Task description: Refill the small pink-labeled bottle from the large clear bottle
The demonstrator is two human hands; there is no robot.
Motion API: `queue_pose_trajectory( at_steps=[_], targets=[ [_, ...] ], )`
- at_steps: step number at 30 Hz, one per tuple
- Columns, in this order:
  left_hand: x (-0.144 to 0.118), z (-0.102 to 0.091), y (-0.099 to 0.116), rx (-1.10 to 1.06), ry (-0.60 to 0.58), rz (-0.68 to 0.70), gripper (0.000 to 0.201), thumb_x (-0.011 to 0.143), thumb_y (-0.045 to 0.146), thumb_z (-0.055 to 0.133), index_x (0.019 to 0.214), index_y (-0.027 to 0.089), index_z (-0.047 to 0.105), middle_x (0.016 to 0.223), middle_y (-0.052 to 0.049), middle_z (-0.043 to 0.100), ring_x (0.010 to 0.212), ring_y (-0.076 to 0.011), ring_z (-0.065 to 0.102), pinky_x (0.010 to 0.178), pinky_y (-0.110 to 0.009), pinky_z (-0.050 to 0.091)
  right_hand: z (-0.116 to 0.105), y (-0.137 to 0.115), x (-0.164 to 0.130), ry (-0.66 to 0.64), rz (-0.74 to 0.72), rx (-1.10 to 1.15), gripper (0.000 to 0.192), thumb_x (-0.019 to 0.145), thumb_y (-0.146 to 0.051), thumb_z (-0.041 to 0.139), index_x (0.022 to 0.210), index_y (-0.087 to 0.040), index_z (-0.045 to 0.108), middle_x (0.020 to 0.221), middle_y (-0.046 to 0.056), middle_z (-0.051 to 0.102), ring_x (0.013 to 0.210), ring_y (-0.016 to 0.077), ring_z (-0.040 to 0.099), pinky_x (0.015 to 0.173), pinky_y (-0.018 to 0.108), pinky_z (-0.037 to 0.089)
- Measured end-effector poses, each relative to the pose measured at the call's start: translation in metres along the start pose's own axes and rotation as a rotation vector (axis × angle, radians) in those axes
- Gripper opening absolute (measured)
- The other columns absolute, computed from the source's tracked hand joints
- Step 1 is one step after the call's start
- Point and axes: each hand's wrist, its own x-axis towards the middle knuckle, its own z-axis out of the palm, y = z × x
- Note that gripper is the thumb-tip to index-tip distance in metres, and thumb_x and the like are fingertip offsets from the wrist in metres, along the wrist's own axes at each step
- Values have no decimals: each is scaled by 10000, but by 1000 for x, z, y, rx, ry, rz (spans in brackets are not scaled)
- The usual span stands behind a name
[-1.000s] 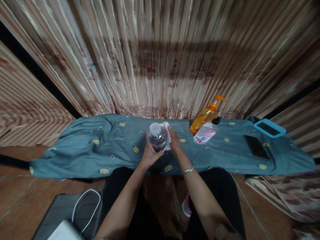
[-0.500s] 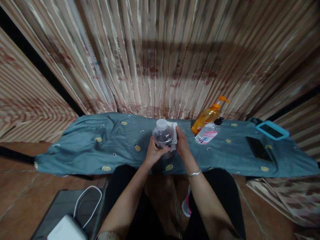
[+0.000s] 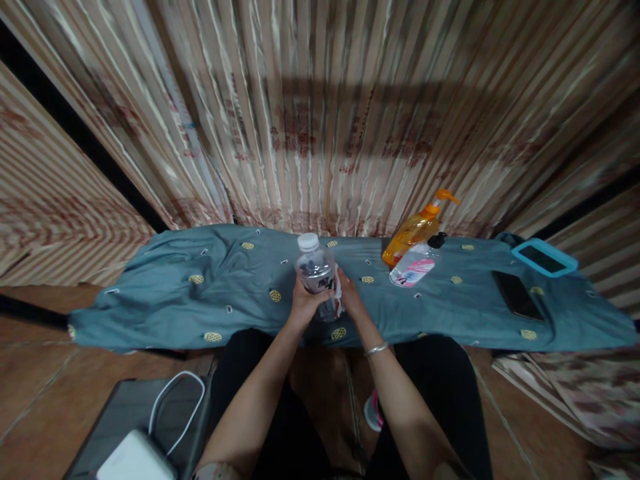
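Note:
A clear plastic bottle [image 3: 317, 270] with a white cap stands slightly tilted on the blue-grey cloth [image 3: 165, 287], close to my knees. My left hand [image 3: 306, 305] is wrapped round its left side, thumb across the front. Against the bottle's right side, my right hand [image 3: 350, 293] presses a white tissue or cloth [image 3: 339, 283], mostly hidden behind the fingers. To the right, an orange pump bottle [image 3: 413, 233] and a clear bottle with a black top and pink label [image 3: 417, 263] lean close together.
A dark phone [image 3: 517, 295] and a light-blue framed device [image 3: 545, 258] lie at the right of the cloth. Behind hangs a striped curtain [image 3: 320, 133]. At lower left, a white box with a cable [image 3: 135, 460] rests on a dark surface.
The bottle has shifted a little left and tilted. My right hand and the white tissue have moved down from near its top to the lower side, uncovering the label print.

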Motion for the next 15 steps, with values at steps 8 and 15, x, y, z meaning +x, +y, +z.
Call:
queue_pose_trajectory(
  at_steps=[8, 15],
  targets=[
    [10, -5, 28, -289, 123, -44, 633, 426, 310, 980, 947, 209, 634, 843, 26, 776, 762, -186, 732, 791, -328, 579, 3, 22, -9, 8, 161, 183, 434, 1021, -514, 671, 1309, -190, 651, 1307, 103, 660, 1117, 238, 674, 959, 461, 598],
    [15, -11, 36, -316, 145, -48, 666, 461, 351, 959, 997, 233, 582, 874, 35, 756, 844, -199, 738, 849, -347, 561, 47, 26, -29, -66, 119, 401, 483, 1021, -537, 660, 1364, -199, 626, 1356, 117, 640, 1154, 252, 665, 975, 483, 595]
  ],
)
